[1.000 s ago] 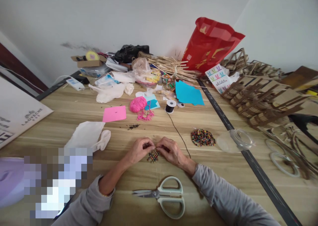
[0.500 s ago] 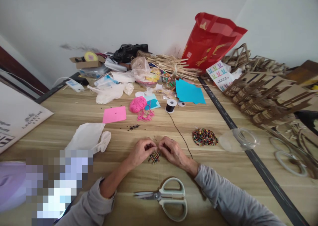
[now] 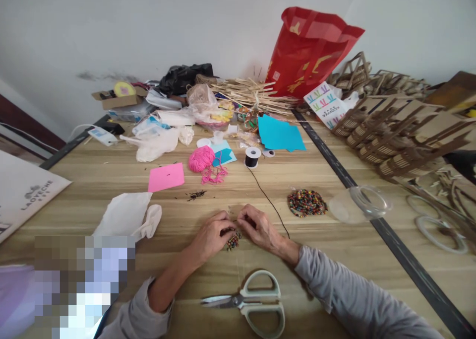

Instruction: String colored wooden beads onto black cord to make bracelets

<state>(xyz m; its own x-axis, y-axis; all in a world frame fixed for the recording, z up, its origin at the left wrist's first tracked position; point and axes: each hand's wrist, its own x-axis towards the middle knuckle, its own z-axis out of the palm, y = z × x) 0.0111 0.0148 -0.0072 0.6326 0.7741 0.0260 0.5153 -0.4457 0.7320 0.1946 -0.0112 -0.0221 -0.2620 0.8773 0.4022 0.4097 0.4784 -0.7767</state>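
Barely anything shifts: I keep both hands together, left hand and right hand pinching closed on the beads by the cord, above the scissors.

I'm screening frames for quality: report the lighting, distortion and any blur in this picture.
Head view: soft, even light with faint shadows under the scissors; wide-angle bending toward the edges; pixelated block at lower left; left hand, right hand and beaded piece sharp.

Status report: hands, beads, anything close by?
Both hands, left hand and right hand, pinched together over small bead cluster. Black cord runs to spool. Scissors lie nearer, untouched.
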